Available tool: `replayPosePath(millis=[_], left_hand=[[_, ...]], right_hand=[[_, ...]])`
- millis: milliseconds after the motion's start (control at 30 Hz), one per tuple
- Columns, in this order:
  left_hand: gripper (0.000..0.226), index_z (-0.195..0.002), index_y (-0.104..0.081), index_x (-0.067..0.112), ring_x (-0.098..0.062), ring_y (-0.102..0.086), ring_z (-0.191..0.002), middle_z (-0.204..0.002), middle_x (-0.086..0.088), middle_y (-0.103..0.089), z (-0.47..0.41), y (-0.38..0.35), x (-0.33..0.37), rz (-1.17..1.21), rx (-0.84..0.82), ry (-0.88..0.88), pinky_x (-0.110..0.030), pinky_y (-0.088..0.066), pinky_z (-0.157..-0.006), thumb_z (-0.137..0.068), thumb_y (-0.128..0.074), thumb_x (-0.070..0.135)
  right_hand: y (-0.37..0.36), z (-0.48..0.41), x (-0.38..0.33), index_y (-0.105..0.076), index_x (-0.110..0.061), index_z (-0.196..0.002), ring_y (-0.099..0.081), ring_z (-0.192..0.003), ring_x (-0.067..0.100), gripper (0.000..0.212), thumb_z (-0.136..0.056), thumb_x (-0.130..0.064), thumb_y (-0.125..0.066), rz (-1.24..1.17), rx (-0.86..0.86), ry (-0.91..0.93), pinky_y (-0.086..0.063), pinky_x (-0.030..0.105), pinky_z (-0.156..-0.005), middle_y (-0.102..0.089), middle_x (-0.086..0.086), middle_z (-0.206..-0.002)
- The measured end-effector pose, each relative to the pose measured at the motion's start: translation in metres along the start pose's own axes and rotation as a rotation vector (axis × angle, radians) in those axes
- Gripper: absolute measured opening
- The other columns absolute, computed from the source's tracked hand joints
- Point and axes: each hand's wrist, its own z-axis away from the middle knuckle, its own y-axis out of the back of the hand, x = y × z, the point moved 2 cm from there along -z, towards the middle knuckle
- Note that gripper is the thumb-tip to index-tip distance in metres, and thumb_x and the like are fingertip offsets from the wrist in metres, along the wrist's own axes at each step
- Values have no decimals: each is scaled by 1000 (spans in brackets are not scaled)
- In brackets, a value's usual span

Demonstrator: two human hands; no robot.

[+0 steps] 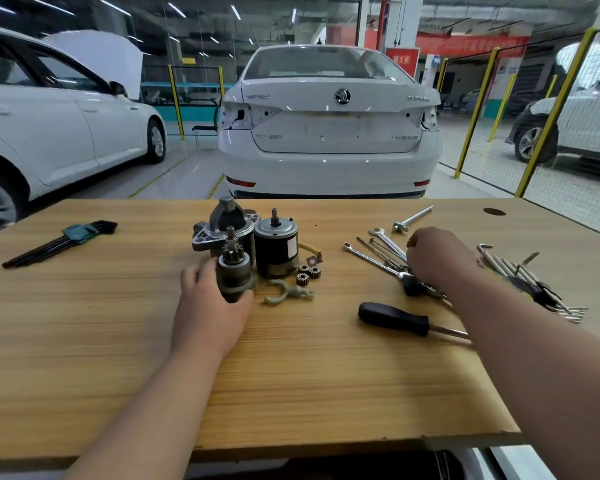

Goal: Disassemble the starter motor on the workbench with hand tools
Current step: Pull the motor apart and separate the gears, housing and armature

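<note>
Starter motor parts stand mid-bench. My left hand (210,303) grips the dark pinion drive assembly (233,268), upright with its toothed shaft on top. Behind it sits the aluminium nose housing (222,225). To its right stands the black motor body (276,245) with a yellow lead (309,249). Three small planet gears (307,273) and a grey shift fork (288,293) lie in front. My right hand (433,256) is curled over a pile of wrenches (383,252); whether it holds one is hidden.
A black-handled screwdriver (395,318) lies under my right forearm. A hex key set (61,242) lies far left, loose hex keys (534,284) far right, and a T-bar (413,219) at the back. White cars stand beyond the wooden bench (291,375).
</note>
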Motion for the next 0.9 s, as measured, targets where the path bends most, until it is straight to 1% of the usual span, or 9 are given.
replayPosePath(millis=[67, 200, 300, 433, 533, 633, 700, 800, 900], left_hand=[[72, -141, -37, 23, -14, -48, -107, -137, 5, -35, 0, -1, 2, 1, -28, -27, -26, -34, -81, -78, -69, 39], [82, -147, -26, 25, -13, -41, -126, -144, 10, -31, 0, -3, 3, -16, -115, -65, -24, -33, -91, -79, -67, 43], [86, -150, -20, 27, -13, -38, -129, -145, 12, -28, 0, -4, 3, -27, -148, -81, -26, -34, -97, -79, -65, 45], [87, -151, -16, 26, -15, -37, -132, -149, 9, -27, -1, -6, 2, -62, -154, -93, -31, -36, -102, -81, -64, 45], [88, -151, -13, 25, -17, -36, -132, -150, 6, -27, 0, -7, 3, -103, -160, -102, -32, -36, -103, -82, -64, 45], [88, -151, -13, 23, -18, -36, -133, -149, 4, -28, 0, -7, 2, -118, -150, -104, -33, -36, -104, -82, -63, 44], [87, -151, -13, 23, -19, -36, -132, -149, 4, -28, 0, -8, 2, -125, -151, -105, -34, -36, -104, -82, -62, 44], [86, -151, -12, 23, -18, -35, -132, -148, 4, -28, 1, -8, 2, -139, -150, -112, -34, -36, -104, -83, -61, 44], [85, -150, -12, 24, -18, -36, -131, -148, 4, -29, 1, -8, 2, -136, -143, -116, -34, -36, -104, -84, -60, 44]], right_hand=[[-6, -6, -5, -64, -10, -115, -60, -93, 29, 27, -95, -12, -47, 53, -37, 42, -50, 35, -75, -64, 11, -106], [-24, -20, -19, -63, -5, -110, -60, -94, 32, 24, -94, -19, -51, 146, -127, 95, -48, 36, -72, -60, 11, -99], [-28, -31, -28, -60, -7, -112, -58, -95, 30, 24, -94, -19, -50, 239, -172, 70, -52, 37, -75, -55, 8, -94], [-31, -43, -35, -59, -6, -119, -54, -74, 22, 27, -96, -16, -49, 371, -201, 77, -49, 36, -66, -52, 6, -82], [-35, -46, -38, -57, -3, -125, -54, -83, 25, 32, -96, -13, -49, 442, -218, 110, -52, 36, -72, -58, 10, -100], [-40, -47, -43, -51, -4, -134, -53, -90, 29, 40, -94, -9, -53, 492, -227, 131, -49, 37, -72, -60, 15, -122], [-43, -48, -44, -48, -5, -136, -55, -93, 31, 42, -94, -7, -52, 484, -223, 133, -48, 38, -72, -59, 16, -125], [-46, -50, -42, -51, -2, -133, -53, -86, 28, 39, -95, -6, -51, 494, -197, 162, -48, 36, -71, -60, 14, -122], [-44, -49, -41, -50, 0, -135, -59, -98, 30, 40, -95, -4, -52, 481, -234, 173, -54, 38, -80, -56, 14, -128]])
